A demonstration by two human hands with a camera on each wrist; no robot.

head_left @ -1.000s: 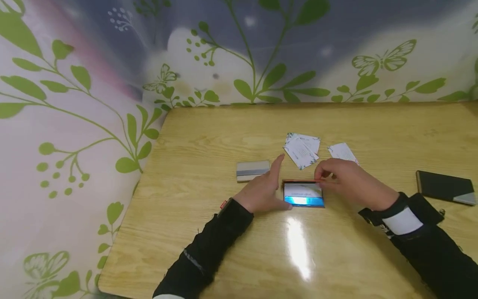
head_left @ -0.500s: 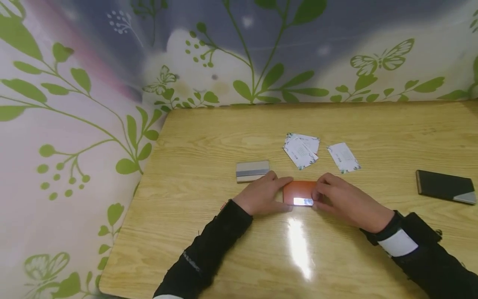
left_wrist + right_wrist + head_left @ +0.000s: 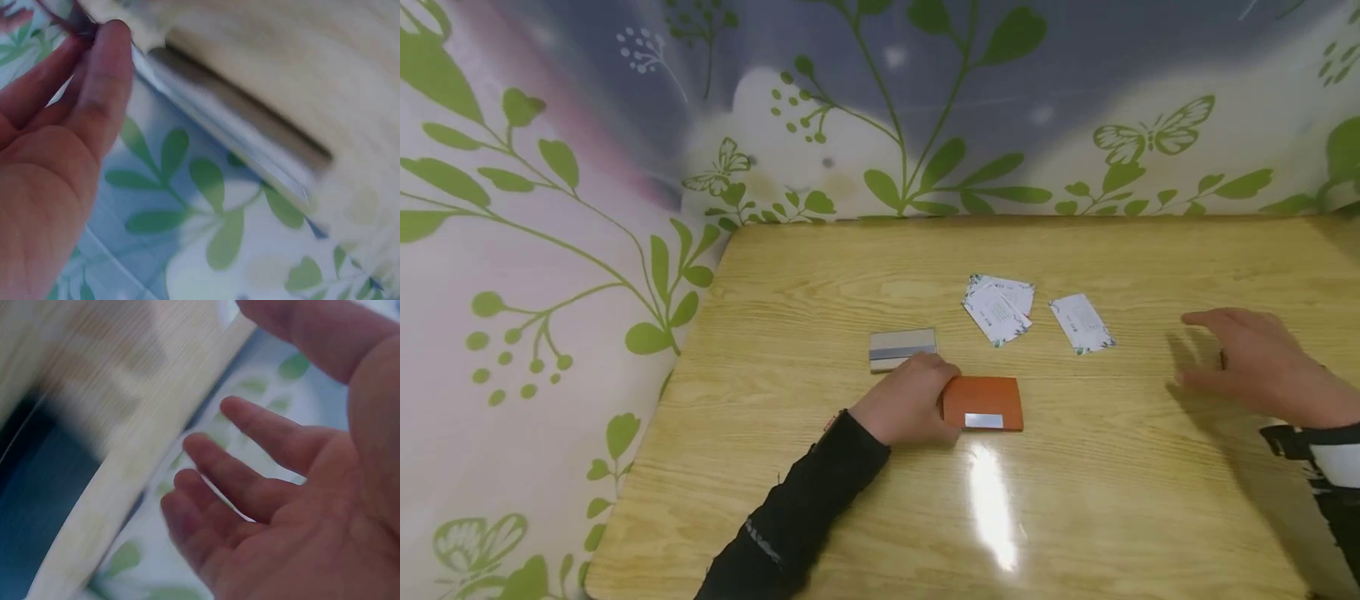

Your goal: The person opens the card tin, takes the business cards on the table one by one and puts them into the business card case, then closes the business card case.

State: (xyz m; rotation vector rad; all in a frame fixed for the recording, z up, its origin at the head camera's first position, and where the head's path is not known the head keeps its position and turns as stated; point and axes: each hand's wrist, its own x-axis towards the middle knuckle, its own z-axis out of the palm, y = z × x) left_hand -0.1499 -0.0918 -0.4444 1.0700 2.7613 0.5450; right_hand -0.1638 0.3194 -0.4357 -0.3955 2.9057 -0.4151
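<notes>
In the head view, my left hand pinches the left edge of an orange business card case, which is closed and has a silver plate on its front. The left wrist view has thumb and fingers meeting at the case's dark edge. Just behind that hand, a beige card case with a grey band lies on the table, also seen blurred in the left wrist view. My right hand is over the right side of the table, its fingers apart, holding nothing. Its bare palm shows in the right wrist view.
Several white business cards with leafy corners lie behind the orange case: an overlapping pile and a single card. The wooden table meets a leaf-patterned wall covering. A dark blurred shape shows in the right wrist view.
The case's orange cover has folded down over the cards inside. My right hand has let go of it and moved right. The black case at right is no longer visible in the head view.
</notes>
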